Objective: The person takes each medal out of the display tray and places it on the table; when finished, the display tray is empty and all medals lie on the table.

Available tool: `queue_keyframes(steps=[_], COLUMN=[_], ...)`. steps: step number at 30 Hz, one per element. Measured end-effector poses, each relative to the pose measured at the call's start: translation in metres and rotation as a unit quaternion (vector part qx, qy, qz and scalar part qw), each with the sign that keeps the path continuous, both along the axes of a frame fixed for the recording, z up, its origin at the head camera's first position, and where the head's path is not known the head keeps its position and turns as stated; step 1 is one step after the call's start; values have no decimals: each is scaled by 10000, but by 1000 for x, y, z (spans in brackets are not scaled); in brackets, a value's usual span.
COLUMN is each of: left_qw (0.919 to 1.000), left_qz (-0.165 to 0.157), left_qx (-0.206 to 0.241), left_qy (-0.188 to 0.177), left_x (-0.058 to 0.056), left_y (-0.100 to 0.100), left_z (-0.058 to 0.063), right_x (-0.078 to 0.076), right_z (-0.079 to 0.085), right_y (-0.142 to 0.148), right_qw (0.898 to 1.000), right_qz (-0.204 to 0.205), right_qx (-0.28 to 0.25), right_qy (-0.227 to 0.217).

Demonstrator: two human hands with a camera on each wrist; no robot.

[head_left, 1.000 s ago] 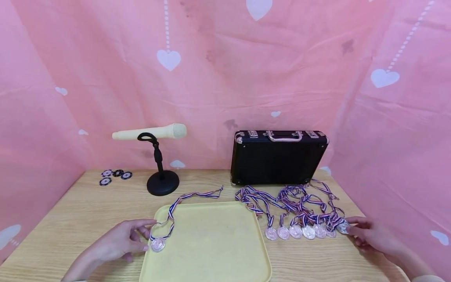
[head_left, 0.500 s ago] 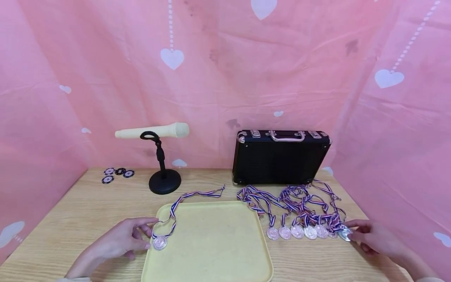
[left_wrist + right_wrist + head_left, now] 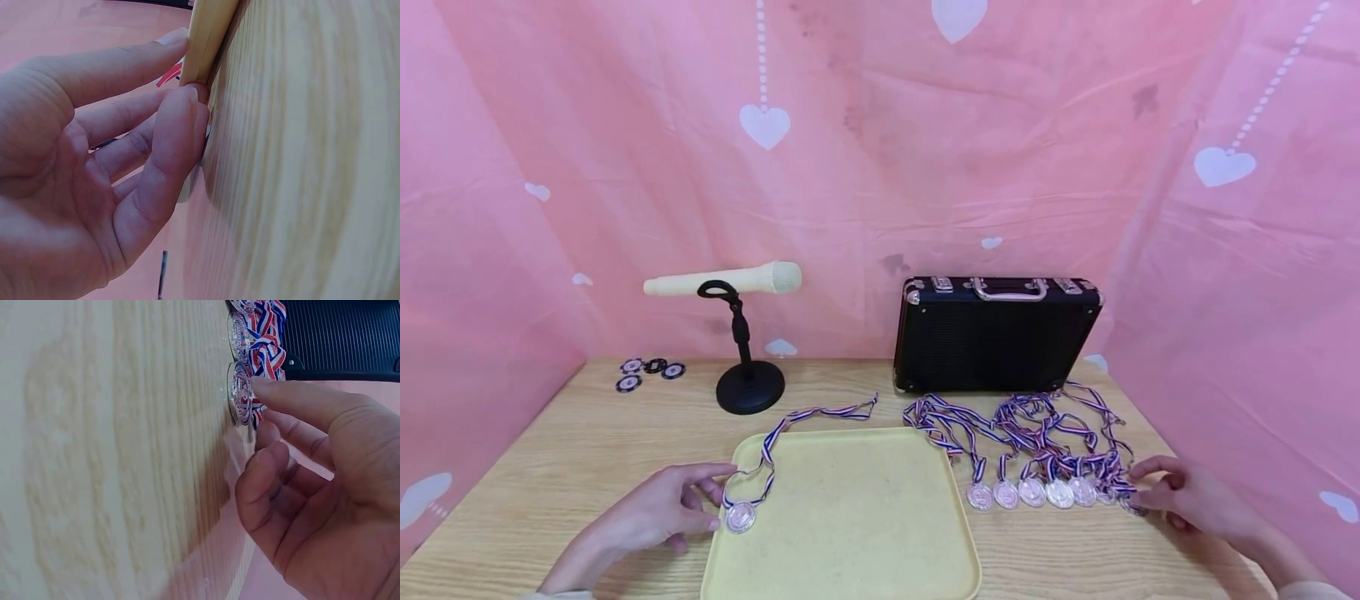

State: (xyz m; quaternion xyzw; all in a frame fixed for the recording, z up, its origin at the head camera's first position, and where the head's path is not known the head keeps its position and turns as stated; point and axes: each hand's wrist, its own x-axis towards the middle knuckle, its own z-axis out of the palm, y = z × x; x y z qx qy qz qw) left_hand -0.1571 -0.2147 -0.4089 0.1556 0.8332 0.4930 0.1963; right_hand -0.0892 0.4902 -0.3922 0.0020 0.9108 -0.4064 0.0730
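Observation:
In the head view my left hand point(image 3: 658, 517) is at the left edge of a pale yellow tray point(image 3: 857, 517). Its fingertips touch the outside of the tray's rim point(image 3: 209, 40), the fingers loosely bent. Beside them, a silver medal point(image 3: 741, 517) lies at the tray's left edge, its striped ribbon point(image 3: 775, 433) trailing over the back rim. On the far right is my right hand point(image 3: 1198, 500), with one fingertip right at the edge of the rightmost medal point(image 3: 242, 394). That hand's other fingers are loosely bent, with nothing between them. Several silver medals point(image 3: 1032, 492) lie in a row to its left.
Tangled striped ribbons point(image 3: 1030, 425) spread behind the medals, up to a black briefcase point(image 3: 1000, 342). A cream microphone point(image 3: 722, 279) rests on a black stand point(image 3: 748, 383) at back left. Several poker chips point(image 3: 628, 382) lie left of it. Pink cloth point(image 3: 865, 167) surrounds the wooden table.
The rightmost medal, earlier showing its face by the right fingers, now sits lower and darker beneath the fingertip. The right fingers have shifted slightly. The left hand stays at the tray.

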Motion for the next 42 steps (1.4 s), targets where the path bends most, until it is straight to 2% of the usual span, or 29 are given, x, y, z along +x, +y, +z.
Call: queue_keyframes(steps=[8, 14, 19, 22, 27, 29, 35, 39, 42], left_qw=[10000, 9999, 9999, 9999, 9998, 9998, 9999, 9999, 9999], left_qz=[61, 107, 78, 41, -18, -28, -16, 3, 10], left_qx=[13, -29, -4, 2, 7, 2, -3, -34, -2], left_qy=[-1, 16, 90, 138, 209, 181, 145, 133, 105], left_x=[2, 4, 4, 3, 3, 3, -2, -3, -2], left_y=[-3, -3, -4, -4, -3, -2, 4, 5, 4], left_z=[1, 1, 1, 1, 0, 1, 4, 5, 5], right_x=[-13, -21, -24, -28, -40, -46, -66, -75, -80], right_z=[1, 4, 9, 15, 27, 32, 38, 34, 29], right_y=[-8, -15, -24, -40, -93, -119, -207, -274, -322], right_qw=[9986, 9981, 9925, 9884, 9851, 9875, 9921, 9858, 9785], right_qz=[-226, -352, -427, -462, -343, -221, 499, 1090, 1577], right_qx=[338, 374, 787, 911, 753, 509, -506, -1118, -1281], right_qy=[326, 330, 830, 1124, 1505, 1477, 1038, 617, 361])
